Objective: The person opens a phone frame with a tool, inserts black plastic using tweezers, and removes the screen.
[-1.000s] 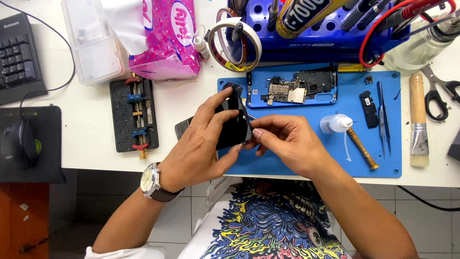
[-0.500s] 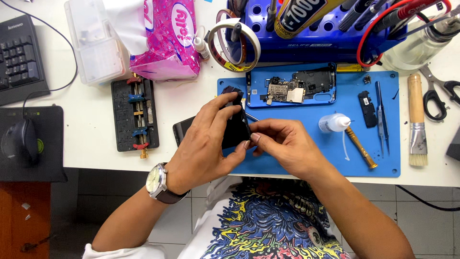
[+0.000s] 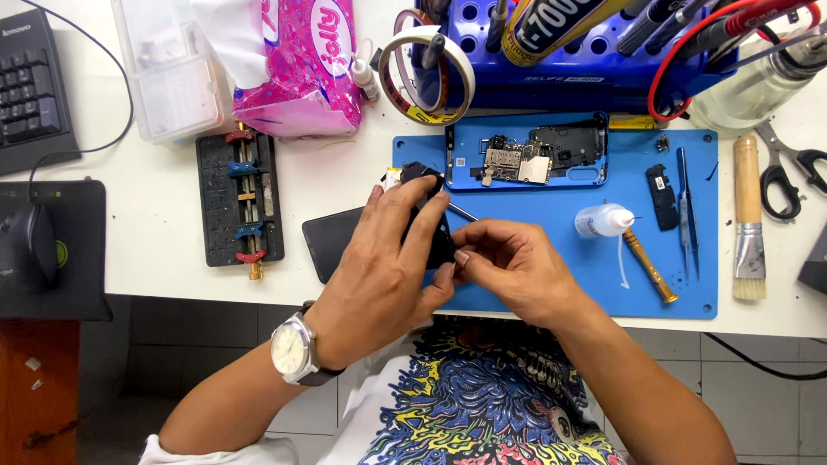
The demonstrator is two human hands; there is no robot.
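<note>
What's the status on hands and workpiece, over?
Left hand gripping small black phone part. Right hand pinching thin metal tool against it. Opened phone frame on blue mat, clear of both hands.

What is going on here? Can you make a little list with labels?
left hand: left hand holds a black part
right hand: right hand pinches a thin metal tool against the part
under hands: blue mat, dark phone
on mat: open phone, white bottle, tweezers
left of mat: black clamp, pink tissue pack
right of mat: brush, scissors
</note>
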